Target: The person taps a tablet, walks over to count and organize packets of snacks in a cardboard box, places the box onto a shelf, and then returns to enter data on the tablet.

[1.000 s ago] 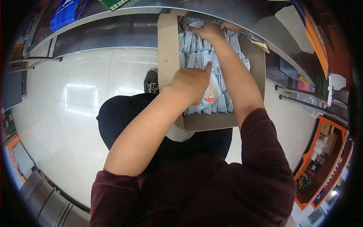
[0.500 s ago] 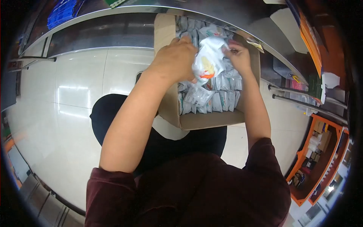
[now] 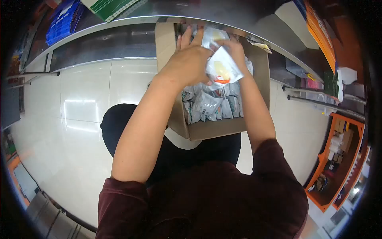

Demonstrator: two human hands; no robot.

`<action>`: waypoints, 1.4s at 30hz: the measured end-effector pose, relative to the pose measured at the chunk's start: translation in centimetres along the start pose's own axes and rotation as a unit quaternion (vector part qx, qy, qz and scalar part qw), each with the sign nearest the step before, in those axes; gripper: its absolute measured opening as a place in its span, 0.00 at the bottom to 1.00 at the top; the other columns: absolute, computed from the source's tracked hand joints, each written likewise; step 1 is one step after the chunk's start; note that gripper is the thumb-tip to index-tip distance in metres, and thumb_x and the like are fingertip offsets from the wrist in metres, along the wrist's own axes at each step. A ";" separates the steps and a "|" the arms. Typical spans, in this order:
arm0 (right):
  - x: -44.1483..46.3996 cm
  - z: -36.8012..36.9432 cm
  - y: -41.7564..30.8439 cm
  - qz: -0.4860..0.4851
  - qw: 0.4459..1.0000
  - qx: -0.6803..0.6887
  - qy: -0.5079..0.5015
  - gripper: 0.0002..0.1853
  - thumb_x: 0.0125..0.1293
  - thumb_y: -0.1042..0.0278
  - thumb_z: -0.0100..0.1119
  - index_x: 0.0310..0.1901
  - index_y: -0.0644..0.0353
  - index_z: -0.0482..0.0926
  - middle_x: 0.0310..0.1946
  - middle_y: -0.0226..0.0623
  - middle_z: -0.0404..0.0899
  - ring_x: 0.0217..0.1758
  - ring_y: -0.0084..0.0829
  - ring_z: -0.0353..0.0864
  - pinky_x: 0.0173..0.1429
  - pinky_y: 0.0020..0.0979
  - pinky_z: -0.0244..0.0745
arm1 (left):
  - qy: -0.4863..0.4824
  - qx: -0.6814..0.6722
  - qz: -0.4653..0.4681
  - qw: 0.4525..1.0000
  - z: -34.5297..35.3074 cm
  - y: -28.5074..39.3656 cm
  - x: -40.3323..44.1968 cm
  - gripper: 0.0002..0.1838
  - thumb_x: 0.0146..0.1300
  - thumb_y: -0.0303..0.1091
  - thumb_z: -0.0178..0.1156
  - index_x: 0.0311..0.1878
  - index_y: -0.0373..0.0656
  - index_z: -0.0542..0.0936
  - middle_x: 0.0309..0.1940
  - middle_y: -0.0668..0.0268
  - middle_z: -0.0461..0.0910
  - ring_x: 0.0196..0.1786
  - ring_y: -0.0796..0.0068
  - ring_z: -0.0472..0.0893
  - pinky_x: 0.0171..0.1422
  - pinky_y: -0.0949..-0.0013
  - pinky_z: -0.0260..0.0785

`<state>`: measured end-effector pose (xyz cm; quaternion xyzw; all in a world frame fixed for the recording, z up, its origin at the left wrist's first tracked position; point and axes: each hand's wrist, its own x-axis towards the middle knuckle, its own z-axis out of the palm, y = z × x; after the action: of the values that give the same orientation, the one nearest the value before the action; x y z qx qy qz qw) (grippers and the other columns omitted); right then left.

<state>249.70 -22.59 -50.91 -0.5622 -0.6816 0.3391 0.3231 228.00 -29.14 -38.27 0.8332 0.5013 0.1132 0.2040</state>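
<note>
Your left hand is spread, right hand at the white packet, pinch unclear; handle wrapper edges lightly, clear of the grey packets in the carton.

Just above the centre of the frame, a cardboard box holds silvery packets. The left hand spreads its fingers over the box's left part, thumb beside a tilted white packet printed yellow and orange. The right hand meets that packet's upper edge; which hand grips it is hard to tell. Blue packs lie upper left.
</note>
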 end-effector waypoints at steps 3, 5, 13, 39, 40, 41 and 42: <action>-7.2 -0.7 -2.5 -0.009 0.975 0.206 -0.079 0.24 0.56 0.64 0.75 0.55 0.62 0.84 0.53 0.46 0.85 0.51 0.33 0.86 0.54 0.33 0.80 | -0.088 -0.111 -0.016 0.990 -1.0 -0.7 -0.5 0.44 0.28 0.49 0.85 0.51 0.32 0.84 0.73 0.41 0.65 0.74 0.52 0.69 0.74 0.61 0.66; -9.5 -1.5 -2.2 0.033 0.964 0.238 -0.112 0.27 0.56 0.67 0.75 0.58 0.64 0.81 0.54 0.44 0.84 0.54 0.31 0.85 0.58 0.33 0.79 | -0.266 -0.241 -0.079 0.930 -2.5 -0.2 0.0 0.47 0.27 0.56 0.84 0.48 0.28 0.84 0.50 0.44 0.83 0.52 0.53 0.84 0.59 0.64 0.74; -8.8 -3.6 0.5 0.037 0.921 -0.383 0.055 0.43 0.53 0.56 0.79 0.70 0.48 0.68 0.69 0.48 0.67 0.72 0.52 0.67 0.76 0.46 0.61 | -0.176 -0.178 -0.086 0.964 -3.3 -2.4 0.3 0.44 0.32 0.52 0.83 0.50 0.28 0.83 0.43 0.46 0.86 0.47 0.51 0.86 0.55 0.63 0.76; -7.6 8.4 -3.4 -0.045 0.947 -0.166 -0.272 0.61 0.38 0.42 0.82 0.73 0.63 0.62 0.68 0.59 0.69 0.74 0.57 0.64 0.77 0.45 0.58 | 0.020 -0.436 -0.003 0.900 -9.5 -3.2 -2.7 0.55 0.43 0.27 0.82 0.75 0.35 0.61 0.55 0.61 0.82 0.58 0.70 0.80 0.66 0.67 0.69; -7.5 8.0 -3.9 -0.044 0.947 -0.155 -0.279 0.62 0.38 0.42 0.82 0.74 0.64 0.61 0.68 0.61 0.69 0.74 0.57 0.63 0.77 0.45 0.58 | 0.019 -0.449 -0.013 0.893 -9.2 -3.6 -2.6 0.62 0.39 0.27 0.85 0.77 0.35 0.56 0.55 0.61 0.82 0.59 0.69 0.79 0.68 0.66 0.68; -7.5 7.4 -4.8 -0.042 0.947 -0.143 -0.286 0.63 0.39 0.42 0.82 0.74 0.65 0.60 0.67 0.62 0.69 0.74 0.58 0.63 0.77 0.44 0.59 | 0.013 -0.444 -0.019 0.896 -9.1 -3.4 -2.9 0.60 0.39 0.25 0.83 0.77 0.36 0.58 0.55 0.61 0.82 0.59 0.68 0.79 0.68 0.65 0.69; -7.7 5.9 -7.0 0.033 0.951 -0.057 -0.303 0.63 0.39 0.43 0.83 0.73 0.69 0.59 0.66 0.67 0.68 0.74 0.58 0.62 0.77 0.45 0.59 | 0.009 -0.439 -0.023 0.898 -9.5 -2.9 -3.0 0.58 0.40 0.23 0.82 0.76 0.36 0.60 0.55 0.61 0.82 0.59 0.67 0.80 0.67 0.64 0.70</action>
<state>242.20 -31.69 -48.89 -0.4723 -0.7468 0.4647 0.0575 220.55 -28.43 -31.13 0.6461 0.4220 0.3246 0.5470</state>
